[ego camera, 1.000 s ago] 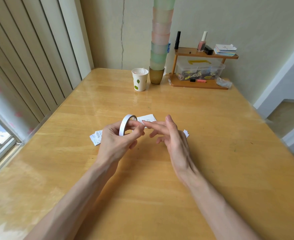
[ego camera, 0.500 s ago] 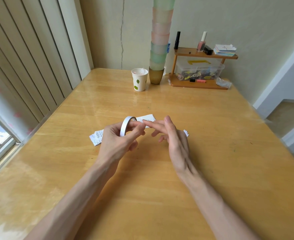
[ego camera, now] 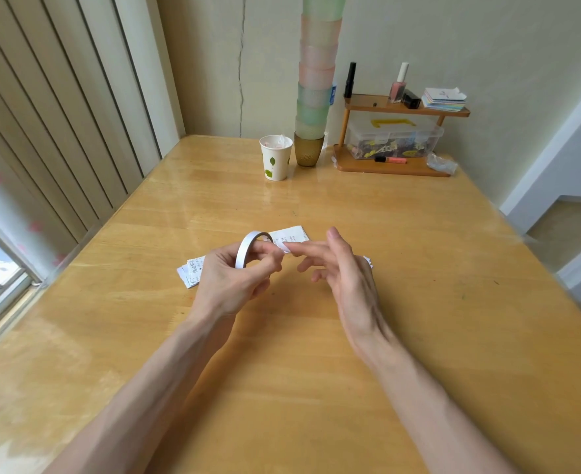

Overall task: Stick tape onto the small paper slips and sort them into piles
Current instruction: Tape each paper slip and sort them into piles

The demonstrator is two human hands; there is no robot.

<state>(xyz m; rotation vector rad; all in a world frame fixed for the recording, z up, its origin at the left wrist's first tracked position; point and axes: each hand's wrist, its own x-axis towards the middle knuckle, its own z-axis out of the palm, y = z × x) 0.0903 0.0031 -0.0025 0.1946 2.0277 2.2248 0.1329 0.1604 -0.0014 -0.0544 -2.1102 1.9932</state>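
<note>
left hand (ego camera: 229,285) grips tape roll (ego camera: 246,248) upright above table (ego camera: 316,336). right hand (ego camera: 345,271) loosely open, forefinger touching a bit of tape pulled off the roll. slips: one pile (ego camera: 190,272) behind left hand, one slip (ego camera: 290,236) beyond the roll.

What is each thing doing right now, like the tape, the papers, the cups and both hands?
Tape roll: held up on edge, a short end pulled out.
Left hand: closed round the roll.
Right hand: fingers spread, fingertip on the tape end.
Paper slips: lying flat on the table, partly hidden by the hands.
Paper cup: upright, something inside.
Cup stack: upright, nested, tall.
Plastic box: lid shut.
</note>
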